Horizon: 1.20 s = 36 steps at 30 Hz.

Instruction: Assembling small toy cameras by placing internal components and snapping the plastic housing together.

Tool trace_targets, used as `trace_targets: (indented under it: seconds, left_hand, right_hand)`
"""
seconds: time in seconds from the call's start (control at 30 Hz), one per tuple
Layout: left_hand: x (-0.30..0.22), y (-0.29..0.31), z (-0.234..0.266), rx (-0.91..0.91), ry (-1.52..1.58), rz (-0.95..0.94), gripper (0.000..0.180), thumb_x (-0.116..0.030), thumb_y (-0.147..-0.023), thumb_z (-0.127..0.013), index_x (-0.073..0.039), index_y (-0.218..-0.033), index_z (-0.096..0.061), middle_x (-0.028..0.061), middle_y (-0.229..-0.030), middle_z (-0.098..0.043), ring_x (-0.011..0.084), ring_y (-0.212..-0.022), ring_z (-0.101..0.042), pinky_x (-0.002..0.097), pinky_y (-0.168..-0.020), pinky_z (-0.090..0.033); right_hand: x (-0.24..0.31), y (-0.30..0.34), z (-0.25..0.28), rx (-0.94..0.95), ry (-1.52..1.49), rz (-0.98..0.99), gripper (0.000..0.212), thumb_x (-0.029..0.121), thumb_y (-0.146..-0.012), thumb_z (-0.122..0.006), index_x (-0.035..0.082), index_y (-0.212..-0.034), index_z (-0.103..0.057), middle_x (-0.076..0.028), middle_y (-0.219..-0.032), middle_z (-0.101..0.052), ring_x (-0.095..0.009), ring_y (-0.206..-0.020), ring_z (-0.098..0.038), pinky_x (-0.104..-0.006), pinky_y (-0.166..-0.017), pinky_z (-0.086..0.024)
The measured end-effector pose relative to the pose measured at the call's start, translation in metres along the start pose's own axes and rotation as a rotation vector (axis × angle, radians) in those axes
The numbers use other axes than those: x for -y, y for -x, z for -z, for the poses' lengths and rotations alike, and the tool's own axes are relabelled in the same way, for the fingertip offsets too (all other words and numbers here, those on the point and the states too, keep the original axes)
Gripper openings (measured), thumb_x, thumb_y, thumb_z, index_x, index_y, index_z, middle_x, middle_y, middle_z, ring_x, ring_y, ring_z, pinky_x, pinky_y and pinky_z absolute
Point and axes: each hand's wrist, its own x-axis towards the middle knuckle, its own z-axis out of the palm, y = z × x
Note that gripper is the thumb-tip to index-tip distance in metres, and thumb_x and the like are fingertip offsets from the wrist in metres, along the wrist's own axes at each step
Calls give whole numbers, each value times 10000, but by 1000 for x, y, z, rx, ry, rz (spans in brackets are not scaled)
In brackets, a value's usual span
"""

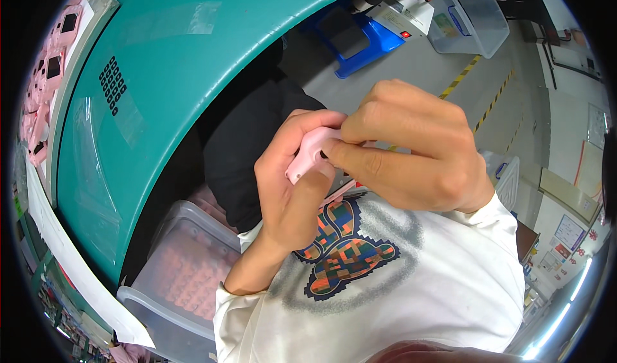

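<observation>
My left hand (289, 189) is wrapped round a small pink plastic casing (308, 146) with rounded edges, held above my lap. From the right, my right hand (411, 148) closes its thumb and bent fingers on the casing's right end. A small black spot (324, 155) shows at the right thumb tip; whether it is a hole or a separate piece, I cannot tell. Below the fingers a thin pink edge (340, 191) peeks out, mostly hidden. On the green table at the left lies a group of small black rings (112, 85) in rows.
The green table (160, 29) curves along the left. Beyond it lie several pink devices with black screens (54, 66). A clear bin (135, 295) of pink parts stands below the table. A blue stool (379, 38), a white box (411, 16) and another clear bin (479, 26) stand at the far side.
</observation>
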Motion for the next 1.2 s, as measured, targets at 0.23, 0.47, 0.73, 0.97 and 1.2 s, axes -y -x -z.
trace_targets:
  seconds: [0.23, 0.47, 0.73, 0.97, 1.2]
  left_hand:
    - [1, 0, 8, 14, -52, -198, 457, 17, -801, -447, 60, -1225, -613, 165, -1106, -635, 237, -941, -602, 309, -858, -478]
    - [5, 1, 10, -29, 26, -247, 426, 35, -778, -466, 63, -1163, -646, 172, -1090, -675, 233, -855, -610, 284, -775, -496]
    - [-14, 8, 29, -90, -183, -381, 364, 10, -752, -524, 52, -1077, -681, 185, -1054, -692, 225, -827, -611, 281, -757, -497]
    - [-82, 24, 87, -492, -536, -635, 275, -171, -832, -590, 26, -984, -708, 168, -988, -711, 257, -845, -630, 319, -795, -496]
    - [-179, -14, 165, -905, -855, -732, 267, -131, -895, -550, 18, -1005, -743, 126, -916, -710, 173, -777, -613, 230, -693, -490]
  right_hand:
    - [13, -1, -9, -91, 133, 25, 91, -10, -692, -739, 20, -777, -739, -54, -800, -650, -162, -654, -495, -289, -660, -431]
    - [9, 2, -15, -117, -18, -77, 215, 33, -700, -721, 14, -907, -771, -78, -868, -675, -180, -706, -520, -307, -725, -439]
    - [0, 1, -22, -171, -412, -147, 283, 21, -772, -642, -21, -1023, -765, -128, -921, -661, -233, -766, -532, -331, -728, -452]
    - [-25, -35, -69, -191, -413, -116, 223, 20, -825, -659, -2, -1030, -743, -106, -972, -655, -230, -784, -539, -325, -757, -448]
    - [-29, -118, -115, -84, -139, 40, 219, 91, -881, -655, 47, -1084, -725, -75, -1099, -633, -248, -979, -569, -356, -899, -448]
